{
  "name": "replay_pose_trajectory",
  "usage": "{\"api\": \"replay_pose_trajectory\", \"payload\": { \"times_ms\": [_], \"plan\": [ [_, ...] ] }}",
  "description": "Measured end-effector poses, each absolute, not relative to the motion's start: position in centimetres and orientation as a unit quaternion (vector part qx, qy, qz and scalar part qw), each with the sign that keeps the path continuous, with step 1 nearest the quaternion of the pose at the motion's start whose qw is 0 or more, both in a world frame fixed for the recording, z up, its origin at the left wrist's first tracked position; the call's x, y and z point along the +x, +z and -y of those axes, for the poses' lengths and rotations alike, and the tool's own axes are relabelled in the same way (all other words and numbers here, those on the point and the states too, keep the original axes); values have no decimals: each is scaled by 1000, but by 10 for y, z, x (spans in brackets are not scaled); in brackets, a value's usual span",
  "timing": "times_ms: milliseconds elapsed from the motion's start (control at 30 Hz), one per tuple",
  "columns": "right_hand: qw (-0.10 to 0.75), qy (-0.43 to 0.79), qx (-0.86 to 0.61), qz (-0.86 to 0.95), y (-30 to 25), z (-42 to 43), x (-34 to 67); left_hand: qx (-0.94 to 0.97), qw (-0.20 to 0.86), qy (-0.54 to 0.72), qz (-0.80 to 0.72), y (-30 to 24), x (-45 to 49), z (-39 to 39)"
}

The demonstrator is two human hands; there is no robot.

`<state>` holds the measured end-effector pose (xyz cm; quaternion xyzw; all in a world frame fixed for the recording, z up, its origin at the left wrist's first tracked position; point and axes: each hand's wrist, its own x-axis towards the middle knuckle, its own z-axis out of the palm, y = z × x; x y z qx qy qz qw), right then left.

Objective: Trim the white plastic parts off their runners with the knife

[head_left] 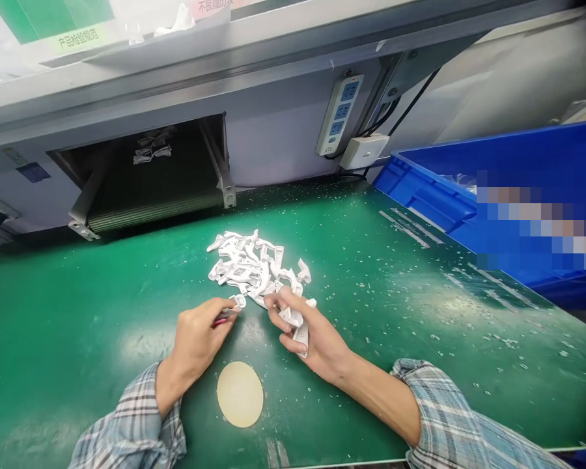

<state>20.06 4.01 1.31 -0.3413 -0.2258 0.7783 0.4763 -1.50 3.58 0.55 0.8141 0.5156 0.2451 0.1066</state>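
A loose pile of small curved white plastic parts [247, 264] lies on the green tabletop in front of me. My left hand [195, 339] is closed at the near left edge of the pile, pinching a white plastic part [238, 301]. A slim pink and dark grey tool [223, 318] shows between the same fingers; most of it is hidden. My right hand [317, 332], palm turned up, has its fingers curled around white plastic parts [299, 332] beside the pile. Nearer to me, between my wrists, lies a flat pale yellow disc [240, 395].
At the back left, a conveyor belt [151, 189] in an opening carries more white parts [152, 146]. A power strip [340, 114] hangs on the panel. Blue bins [434, 195] stand along the right edge. Tiny white scraps [508, 342] dot the green tabletop [102, 326].
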Motion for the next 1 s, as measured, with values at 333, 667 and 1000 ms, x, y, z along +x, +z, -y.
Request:
{"api": "replay_pose_trajectory", "payload": {
  "times_ms": [333, 667, 1000],
  "plan": [
    [379, 597, -388, 591, -7, -23, 186, 760, 177, 425, -459, 16, -2, -4],
    [414, 431, -323, 734, 1, -29, 197, 782, 250, 343, -456, 16, -10, -2],
    [399, 333, -293, 802, -1, -29, 207, 811, 254, 256, -461, 12, -7, -2]
  ]
}}
